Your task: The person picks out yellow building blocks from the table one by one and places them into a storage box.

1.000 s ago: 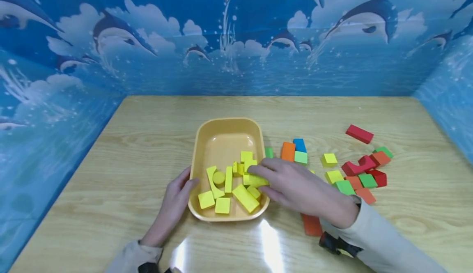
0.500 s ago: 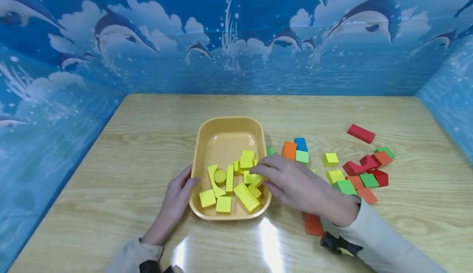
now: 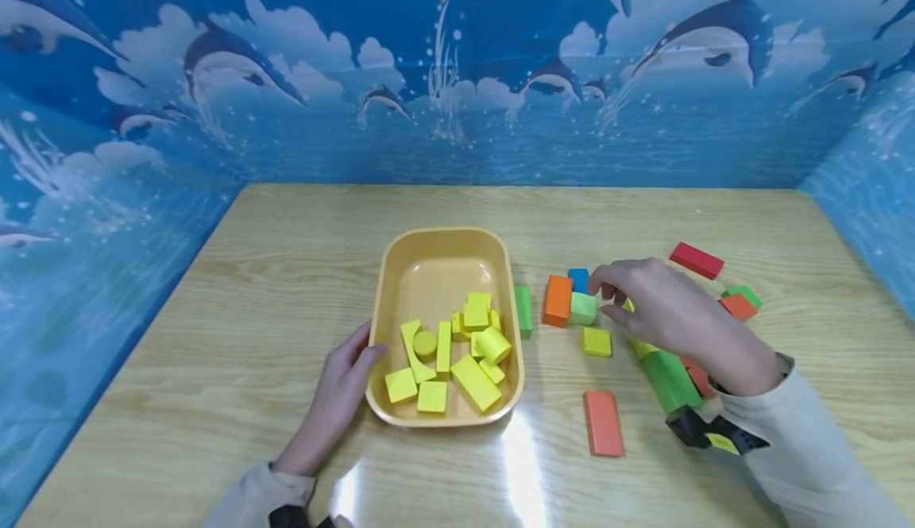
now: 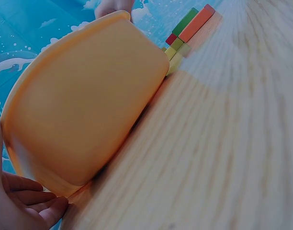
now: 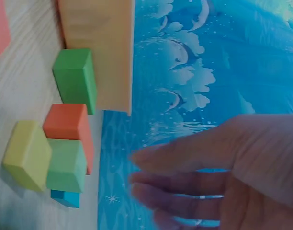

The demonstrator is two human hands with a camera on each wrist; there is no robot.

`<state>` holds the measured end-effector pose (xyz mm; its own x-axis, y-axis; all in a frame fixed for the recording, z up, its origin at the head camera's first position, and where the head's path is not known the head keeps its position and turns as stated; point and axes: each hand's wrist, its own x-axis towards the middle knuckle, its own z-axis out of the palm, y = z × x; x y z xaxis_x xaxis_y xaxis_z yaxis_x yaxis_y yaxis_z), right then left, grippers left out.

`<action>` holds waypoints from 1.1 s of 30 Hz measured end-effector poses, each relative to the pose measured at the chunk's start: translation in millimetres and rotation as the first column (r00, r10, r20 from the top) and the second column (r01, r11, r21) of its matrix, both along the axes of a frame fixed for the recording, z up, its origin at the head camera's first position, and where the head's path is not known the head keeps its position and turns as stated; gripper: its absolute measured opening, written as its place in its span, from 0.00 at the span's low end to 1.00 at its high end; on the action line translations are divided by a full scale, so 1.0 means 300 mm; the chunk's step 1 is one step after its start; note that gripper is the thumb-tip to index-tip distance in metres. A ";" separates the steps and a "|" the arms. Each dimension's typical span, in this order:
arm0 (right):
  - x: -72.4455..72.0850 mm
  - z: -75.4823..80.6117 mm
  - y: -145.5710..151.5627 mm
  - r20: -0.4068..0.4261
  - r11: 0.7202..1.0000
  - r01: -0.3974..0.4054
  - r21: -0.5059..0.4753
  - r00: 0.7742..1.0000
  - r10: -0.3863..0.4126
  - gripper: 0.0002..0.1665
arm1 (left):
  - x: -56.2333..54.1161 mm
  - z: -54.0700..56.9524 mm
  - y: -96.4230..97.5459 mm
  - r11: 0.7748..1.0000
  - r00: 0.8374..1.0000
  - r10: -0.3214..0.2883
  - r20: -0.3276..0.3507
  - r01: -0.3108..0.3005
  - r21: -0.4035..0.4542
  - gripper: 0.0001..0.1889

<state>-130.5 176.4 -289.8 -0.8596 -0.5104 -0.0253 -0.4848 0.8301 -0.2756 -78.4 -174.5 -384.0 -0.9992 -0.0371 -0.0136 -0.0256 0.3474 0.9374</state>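
Observation:
A tan plastic tray [image 3: 439,274] holds several yellow blocks in its near half, among them a yellow cylinder [image 3: 493,344]. At the tray's left side my left hand [image 3: 336,401] grips the wall, thumb over the rim; the left wrist view shows these fingers [image 4: 36,201] at its corner. My right hand [image 3: 665,314] hovers above the blocks to the right, fingers loosely bent and holding nothing. Below its fingertips lie a light green block [image 3: 582,308] and a yellow block [image 3: 596,342]. Blocks under the right palm are partly hidden.
A green block [image 3: 524,311] lies against the tray's right side, near an orange block [image 3: 557,301] and a blue block [image 3: 578,279]. Closer in is a red-orange block [image 3: 604,423]. Farther right are a large green block [image 3: 670,381] and a red block [image 3: 696,260].
My right hand has let go of the yellow cylinder in the tray and moved right, over the loose blocks. A yellow block on the table has come into view. The left hand keeps its place.

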 end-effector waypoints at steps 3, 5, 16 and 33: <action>-0.009 -0.025 -0.016 0.152 0.993 0.044 0.107 0.987 -0.060 0.17 | 0.001 0.000 0.001 1.000 1.000 0.002 0.003 -0.002 0.001 0.25; -0.012 -0.045 -0.033 0.231 0.979 0.045 0.198 0.969 -0.091 0.19 | 0.002 0.000 0.000 1.000 1.000 0.001 0.003 -0.001 0.003 0.25; -0.012 -0.098 -0.080 0.241 0.951 0.004 0.309 0.967 -0.083 0.18 | 0.000 -0.009 -0.004 1.000 1.000 0.008 -0.007 -0.008 0.003 0.25; 0.040 -0.001 -0.181 -0.178 0.965 -0.194 -0.179 0.971 0.162 0.22 | -0.001 -0.010 -0.004 1.000 1.000 -0.016 0.005 0.017 -0.010 0.26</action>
